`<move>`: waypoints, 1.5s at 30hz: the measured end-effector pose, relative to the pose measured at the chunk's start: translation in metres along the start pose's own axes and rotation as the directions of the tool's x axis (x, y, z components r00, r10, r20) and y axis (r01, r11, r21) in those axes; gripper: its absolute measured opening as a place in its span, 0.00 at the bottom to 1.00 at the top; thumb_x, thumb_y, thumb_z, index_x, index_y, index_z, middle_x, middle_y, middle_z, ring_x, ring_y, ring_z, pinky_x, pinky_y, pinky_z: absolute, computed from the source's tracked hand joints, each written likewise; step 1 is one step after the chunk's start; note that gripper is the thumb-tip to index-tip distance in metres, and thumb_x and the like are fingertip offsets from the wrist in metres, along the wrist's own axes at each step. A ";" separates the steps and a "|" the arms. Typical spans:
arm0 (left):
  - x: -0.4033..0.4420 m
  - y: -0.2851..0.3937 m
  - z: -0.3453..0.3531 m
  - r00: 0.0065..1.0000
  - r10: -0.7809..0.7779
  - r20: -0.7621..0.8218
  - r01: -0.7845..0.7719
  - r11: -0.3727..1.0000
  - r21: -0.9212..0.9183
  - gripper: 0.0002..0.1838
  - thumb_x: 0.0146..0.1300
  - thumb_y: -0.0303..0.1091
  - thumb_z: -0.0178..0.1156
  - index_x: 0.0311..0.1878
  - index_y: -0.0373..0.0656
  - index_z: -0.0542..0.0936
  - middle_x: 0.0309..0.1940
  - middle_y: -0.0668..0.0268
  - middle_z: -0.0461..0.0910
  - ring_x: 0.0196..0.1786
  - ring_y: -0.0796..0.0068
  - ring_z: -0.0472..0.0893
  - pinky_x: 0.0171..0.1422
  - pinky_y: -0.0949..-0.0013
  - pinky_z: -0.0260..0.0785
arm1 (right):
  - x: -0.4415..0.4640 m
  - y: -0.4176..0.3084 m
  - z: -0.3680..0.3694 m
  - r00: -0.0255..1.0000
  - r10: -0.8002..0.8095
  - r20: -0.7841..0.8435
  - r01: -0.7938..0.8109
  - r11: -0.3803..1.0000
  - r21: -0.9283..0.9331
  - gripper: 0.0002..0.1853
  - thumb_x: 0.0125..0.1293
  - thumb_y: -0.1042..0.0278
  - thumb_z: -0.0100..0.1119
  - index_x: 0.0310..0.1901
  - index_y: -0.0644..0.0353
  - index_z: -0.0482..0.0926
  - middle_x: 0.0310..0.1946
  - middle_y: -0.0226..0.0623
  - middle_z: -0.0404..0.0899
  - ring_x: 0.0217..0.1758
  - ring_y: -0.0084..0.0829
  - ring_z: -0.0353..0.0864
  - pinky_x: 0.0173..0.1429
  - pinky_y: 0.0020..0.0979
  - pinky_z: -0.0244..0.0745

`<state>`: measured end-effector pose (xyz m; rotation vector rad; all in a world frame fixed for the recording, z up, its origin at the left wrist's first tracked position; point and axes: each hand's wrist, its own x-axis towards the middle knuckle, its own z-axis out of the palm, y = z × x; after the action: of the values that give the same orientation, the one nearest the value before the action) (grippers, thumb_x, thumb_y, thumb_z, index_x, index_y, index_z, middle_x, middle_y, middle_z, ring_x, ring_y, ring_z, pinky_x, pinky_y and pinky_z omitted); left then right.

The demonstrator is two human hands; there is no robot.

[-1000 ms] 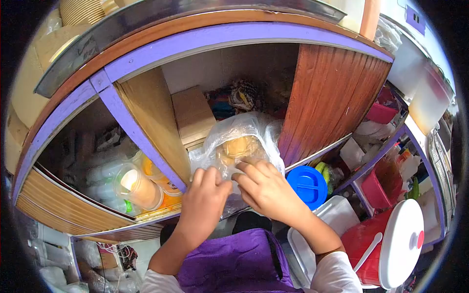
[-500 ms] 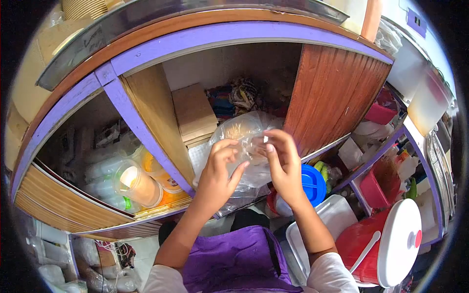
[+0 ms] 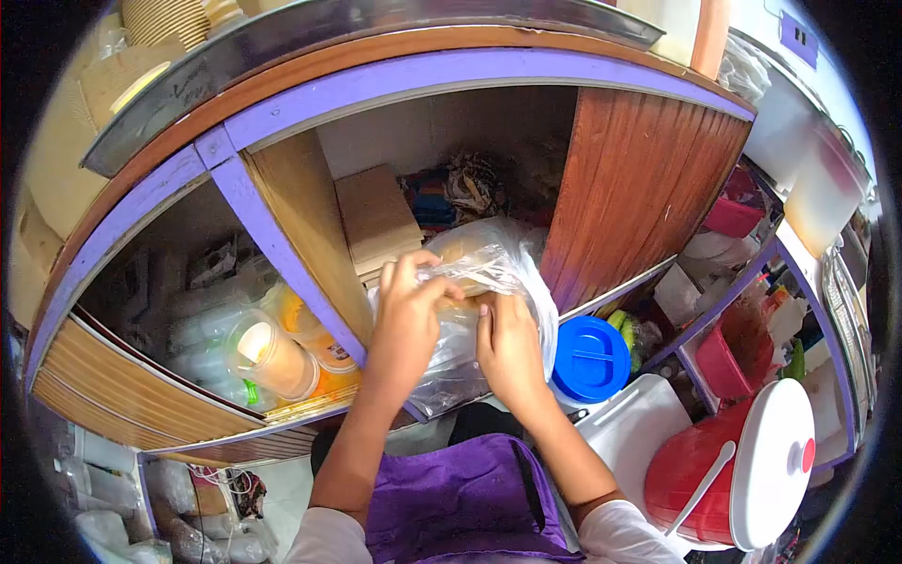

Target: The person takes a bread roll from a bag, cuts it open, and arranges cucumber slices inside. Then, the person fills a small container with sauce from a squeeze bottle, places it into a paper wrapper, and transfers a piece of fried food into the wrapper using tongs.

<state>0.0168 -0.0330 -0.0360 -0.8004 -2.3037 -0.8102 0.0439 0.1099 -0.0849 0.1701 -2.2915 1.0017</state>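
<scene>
A clear plastic bag with tan, rounded contents lies at the front of the open cupboard. My left hand pinches the gathered plastic at the bag's left side, thumb and fingers bent around it. Close beside it, my right hand has its fingers curled at the lower right of the same bag, with the fingertips partly hidden in the plastic. More loose plastic spreads below the hands, over the cupboard's edge.
Left of the bag stand a cardboard box and plastic cups. To the right are a blue lid, a white tray and a red container with a white lid. A wooden door panel covers the cupboard's right side.
Both hands were apart and open above the bag half a second ago. They have come back together onto it, and the plastic is now bunched between them.
</scene>
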 end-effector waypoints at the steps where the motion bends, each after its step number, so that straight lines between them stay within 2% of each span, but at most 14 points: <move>1: -0.001 0.005 0.002 1.000 0.000 0.023 0.000 1.000 0.028 0.19 0.47 0.14 0.53 0.45 0.35 0.78 0.51 0.53 0.72 0.54 0.52 0.69 0.61 0.59 0.63 | -0.001 -0.007 -0.005 0.999 0.032 -0.016 -0.032 0.999 -0.011 0.06 0.64 0.76 0.50 0.40 0.69 0.69 0.35 0.57 0.71 0.39 0.58 0.72 0.45 0.50 0.65; 6: 0.001 0.013 0.008 0.998 0.039 0.040 -0.038 0.999 -0.034 0.26 0.50 0.13 0.50 0.57 0.31 0.72 0.58 0.51 0.70 0.56 0.50 0.68 0.64 0.58 0.61 | -0.003 -0.027 -0.007 0.996 -0.046 0.080 0.026 0.971 0.238 0.17 0.56 0.85 0.48 0.48 0.72 0.74 0.45 0.60 0.75 0.51 0.55 0.76 0.57 0.42 0.69; 9: -0.001 0.007 0.000 0.999 0.051 0.008 -0.051 0.997 -0.061 0.27 0.49 0.12 0.48 0.57 0.32 0.72 0.58 0.52 0.70 0.56 0.50 0.68 0.64 0.58 0.61 | 0.016 -0.021 0.021 0.995 -0.096 -0.009 0.094 0.956 0.276 0.16 0.57 0.79 0.52 0.49 0.73 0.74 0.43 0.61 0.74 0.46 0.59 0.74 0.55 0.48 0.69; 15: -0.004 0.015 -0.002 0.993 0.108 0.038 -0.101 0.983 -0.154 0.28 0.48 0.12 0.49 0.57 0.32 0.72 0.59 0.52 0.70 0.56 0.50 0.68 0.64 0.58 0.61 | 0.022 0.008 0.056 0.996 -0.078 -0.029 0.055 0.876 -0.479 0.12 0.57 0.69 0.55 0.41 0.65 0.77 0.37 0.53 0.76 0.42 0.48 0.76 0.47 0.43 0.71; 20: -0.008 0.017 0.006 0.990 0.126 0.058 -0.117 0.983 -0.145 0.28 0.49 0.12 0.49 0.58 0.32 0.71 0.58 0.51 0.70 0.55 0.49 0.68 0.64 0.57 0.61 | 0.027 0.029 0.084 0.982 -0.073 -0.174 -0.033 0.842 -0.538 0.11 0.59 0.70 0.51 0.41 0.64 0.77 0.33 0.46 0.77 0.39 0.44 0.78 0.42 0.43 0.73; 24: -0.003 0.011 0.010 0.993 0.115 0.008 -0.113 0.985 -0.132 0.29 0.49 0.13 0.48 0.59 0.32 0.71 0.58 0.51 0.70 0.55 0.49 0.68 0.64 0.57 0.61 | 0.037 0.018 0.077 0.983 0.182 0.026 -0.166 0.940 -0.297 0.12 0.62 0.70 0.49 0.43 0.66 0.76 0.35 0.50 0.77 0.43 0.46 0.78 0.43 0.46 0.72; 28: 0.000 0.008 0.010 0.997 0.058 -0.043 -0.064 0.987 -0.148 0.30 0.49 0.13 0.47 0.60 0.36 0.72 0.57 0.52 0.70 0.56 0.50 0.68 0.65 0.58 0.60 | 0.031 0.021 0.076 0.974 0.013 -0.227 -0.038 0.993 -0.108 0.16 0.61 0.70 0.53 0.51 0.65 0.74 0.43 0.55 0.75 0.45 0.53 0.76 0.45 0.47 0.74; 31: 0.007 0.004 0.004 0.996 0.049 -0.077 -0.062 0.983 -0.173 0.31 0.49 0.13 0.45 0.60 0.37 0.72 0.57 0.53 0.71 0.56 0.51 0.68 0.65 0.58 0.60 | 0.020 -0.004 0.055 0.980 0.047 -0.193 -0.076 0.986 -0.150 0.24 0.57 0.68 0.59 0.56 0.64 0.71 0.50 0.58 0.71 0.47 0.57 0.74 0.51 0.47 0.72; 32: 0.010 0.000 0.004 0.996 0.043 -0.079 -0.058 0.978 -0.202 0.30 0.49 0.13 0.44 0.59 0.38 0.74 0.56 0.53 0.72 0.56 0.53 0.69 0.66 0.59 0.60 | 0.014 -0.018 0.041 0.969 0.244 -0.024 -0.245 0.962 -0.119 0.33 0.50 0.68 0.66 0.61 0.57 0.69 0.55 0.60 0.66 0.53 0.59 0.70 0.59 0.47 0.69; 34: 0.013 -0.006 0.004 0.999 0.005 -0.033 -0.014 0.963 -0.268 0.30 0.49 0.13 0.44 0.59 0.38 0.74 0.55 0.53 0.72 0.57 0.53 0.69 0.66 0.59 0.60 | -0.014 -0.025 0.021 0.990 -0.133 -0.052 0.119 0.968 -0.220 0.38 0.45 0.70 0.69 0.62 0.51 0.69 0.58 0.56 0.63 0.59 0.59 0.65 0.64 0.48 0.65; 36: 0.018 -0.011 0.002 1.000 -0.029 0.004 0.028 0.944 -0.329 0.26 0.49 0.13 0.45 0.54 0.37 0.76 0.55 0.54 0.73 0.56 0.52 0.70 0.66 0.59 0.59 | -0.027 -0.043 -0.012 0.988 -0.117 0.104 0.132 0.980 -0.149 0.41 0.39 0.71 0.72 0.62 0.48 0.70 0.60 0.53 0.61 0.63 0.58 0.60 0.67 0.48 0.61; 39: 0.016 -0.015 0.005 0.974 -0.224 0.020 0.207 0.860 -0.467 0.19 0.53 0.15 0.45 0.47 0.36 0.77 0.53 0.55 0.73 0.54 0.54 0.72 0.64 0.61 0.61 | -0.014 -0.071 -0.082 0.958 0.046 0.284 -0.050 0.999 0.005 0.38 0.39 0.70 0.72 0.59 0.53 0.71 0.59 0.49 0.64 0.62 0.51 0.64 0.68 0.43 0.59; 42: 0.010 0.012 -0.029 0.990 -0.138 -0.021 0.130 0.965 -0.229 0.12 0.59 0.21 0.48 0.45 0.36 0.76 0.51 0.57 0.74 0.53 0.62 0.74 0.62 0.63 0.62 | 0.011 -0.061 -0.155 0.819 0.009 0.574 -0.312 0.846 0.432 0.36 0.44 0.67 0.73 0.58 0.61 0.68 0.55 0.43 0.70 0.63 0.42 0.66 0.68 0.39 0.58; 45: 0.001 0.059 -0.067 0.897 -0.417 0.147 0.372 0.531 -0.762 0.14 0.65 0.31 0.53 0.51 0.35 0.73 0.51 0.56 0.74 0.53 0.61 0.73 0.64 0.61 0.60 | 0.043 -0.073 -0.194 0.714 -0.291 0.637 -0.344 0.647 0.681 0.35 0.47 0.67 0.72 0.58 0.62 0.68 0.58 0.46 0.67 0.66 0.43 0.63 0.69 0.41 0.57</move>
<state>0.0765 -0.0413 0.0296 -0.5418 -2.0495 -2.1162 0.1305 0.2000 0.0861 1.0564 -2.2769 2.2177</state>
